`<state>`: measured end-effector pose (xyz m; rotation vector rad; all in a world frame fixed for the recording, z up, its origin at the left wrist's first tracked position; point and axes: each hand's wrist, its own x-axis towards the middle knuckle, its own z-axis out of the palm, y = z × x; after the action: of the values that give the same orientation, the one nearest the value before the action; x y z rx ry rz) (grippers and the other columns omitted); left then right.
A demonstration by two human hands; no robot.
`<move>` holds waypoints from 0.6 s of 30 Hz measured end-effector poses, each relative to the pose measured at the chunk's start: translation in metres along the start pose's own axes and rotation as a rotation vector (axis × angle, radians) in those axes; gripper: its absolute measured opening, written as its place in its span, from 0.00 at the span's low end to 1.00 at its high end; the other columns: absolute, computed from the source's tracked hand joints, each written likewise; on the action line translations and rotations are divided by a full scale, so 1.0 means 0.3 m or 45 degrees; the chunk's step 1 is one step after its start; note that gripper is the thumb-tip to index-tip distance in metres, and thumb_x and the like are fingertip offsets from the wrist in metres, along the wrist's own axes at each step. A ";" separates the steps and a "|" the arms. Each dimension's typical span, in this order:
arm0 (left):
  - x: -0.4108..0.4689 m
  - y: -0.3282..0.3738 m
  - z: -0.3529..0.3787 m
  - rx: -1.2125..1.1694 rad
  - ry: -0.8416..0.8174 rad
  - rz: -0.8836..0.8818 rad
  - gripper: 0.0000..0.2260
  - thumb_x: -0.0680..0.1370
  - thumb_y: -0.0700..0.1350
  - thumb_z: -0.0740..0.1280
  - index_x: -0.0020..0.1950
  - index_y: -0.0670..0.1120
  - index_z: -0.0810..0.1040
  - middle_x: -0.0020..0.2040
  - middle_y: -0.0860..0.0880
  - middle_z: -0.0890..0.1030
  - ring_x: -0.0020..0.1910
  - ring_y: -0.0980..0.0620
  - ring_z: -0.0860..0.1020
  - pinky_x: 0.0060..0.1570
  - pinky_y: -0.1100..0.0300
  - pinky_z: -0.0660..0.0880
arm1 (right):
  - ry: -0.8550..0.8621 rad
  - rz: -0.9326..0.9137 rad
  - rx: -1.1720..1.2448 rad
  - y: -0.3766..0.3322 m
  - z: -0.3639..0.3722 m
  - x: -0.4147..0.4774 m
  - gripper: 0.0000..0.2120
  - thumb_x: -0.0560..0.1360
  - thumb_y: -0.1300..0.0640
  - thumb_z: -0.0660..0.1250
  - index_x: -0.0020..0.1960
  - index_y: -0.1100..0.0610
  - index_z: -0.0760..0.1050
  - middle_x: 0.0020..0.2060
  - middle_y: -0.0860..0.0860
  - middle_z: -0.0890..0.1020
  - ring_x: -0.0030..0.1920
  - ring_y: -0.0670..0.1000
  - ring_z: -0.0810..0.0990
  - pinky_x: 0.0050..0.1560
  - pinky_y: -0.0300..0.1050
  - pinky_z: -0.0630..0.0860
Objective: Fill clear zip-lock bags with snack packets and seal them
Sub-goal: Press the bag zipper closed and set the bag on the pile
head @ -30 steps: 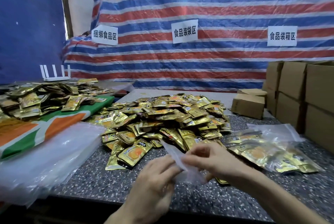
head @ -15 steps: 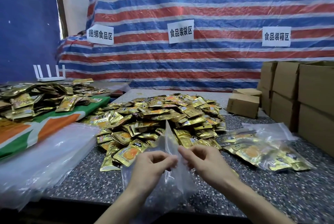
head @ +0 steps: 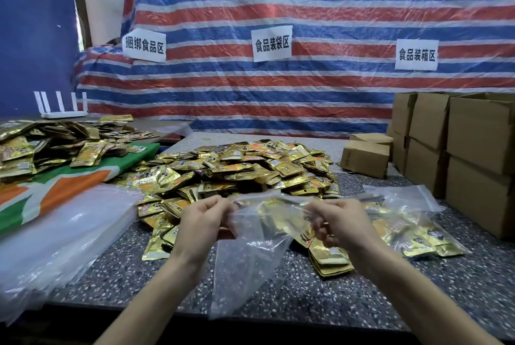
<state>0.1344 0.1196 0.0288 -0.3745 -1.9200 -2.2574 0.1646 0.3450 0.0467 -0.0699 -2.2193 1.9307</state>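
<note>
— Over the near edge of the surface (head: 292, 297), left hand (head: 204, 222) and right hand (head: 341, 223) each pinch the mouth of a clear bag (head: 248, 258) with curled fingers; it looks empty.
— What might go wrong?
— Thin film could slip, or the mouth open only partway, so packets catch and spill.
— Where are they?
— Just beyond, a pile of packets (head: 245, 169); a filled bag (head: 412, 224) lies right, boxes (head: 473, 149) farther back.

Dim, even light; edges bowed, perhaps slightly blurred.
</note>
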 end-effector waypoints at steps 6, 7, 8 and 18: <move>-0.001 0.028 0.050 -0.145 0.029 0.035 0.11 0.76 0.37 0.67 0.33 0.41 0.78 0.24 0.45 0.76 0.24 0.53 0.72 0.27 0.66 0.72 | -0.125 0.061 0.065 0.022 -0.047 0.047 0.32 0.63 0.26 0.70 0.41 0.57 0.80 0.36 0.51 0.82 0.33 0.47 0.77 0.33 0.41 0.72; -0.001 0.029 0.055 -0.141 0.038 0.048 0.10 0.76 0.37 0.67 0.35 0.39 0.78 0.24 0.45 0.76 0.24 0.52 0.72 0.28 0.65 0.72 | -0.002 0.046 -0.189 0.052 -0.060 0.058 0.32 0.66 0.27 0.68 0.43 0.57 0.79 0.38 0.50 0.83 0.35 0.47 0.79 0.37 0.42 0.74; -0.001 0.028 0.059 -0.136 0.044 0.057 0.09 0.77 0.37 0.68 0.36 0.37 0.78 0.24 0.44 0.76 0.25 0.51 0.72 0.30 0.63 0.72 | 0.092 0.058 -0.523 0.093 -0.075 0.068 0.28 0.69 0.30 0.67 0.43 0.57 0.78 0.38 0.49 0.82 0.36 0.47 0.79 0.39 0.42 0.76; 0.003 -0.013 0.070 -0.064 0.063 0.090 0.12 0.77 0.41 0.69 0.37 0.36 0.76 0.26 0.44 0.76 0.29 0.50 0.73 0.42 0.55 0.73 | 0.139 0.377 -1.112 0.211 -0.068 0.066 0.22 0.65 0.43 0.78 0.40 0.55 0.70 0.37 0.49 0.76 0.38 0.51 0.75 0.36 0.44 0.69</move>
<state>0.1343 0.1408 0.0285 -0.3830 -1.8004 -2.2521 0.1429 0.3773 -0.0108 -0.6329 -2.8984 0.8676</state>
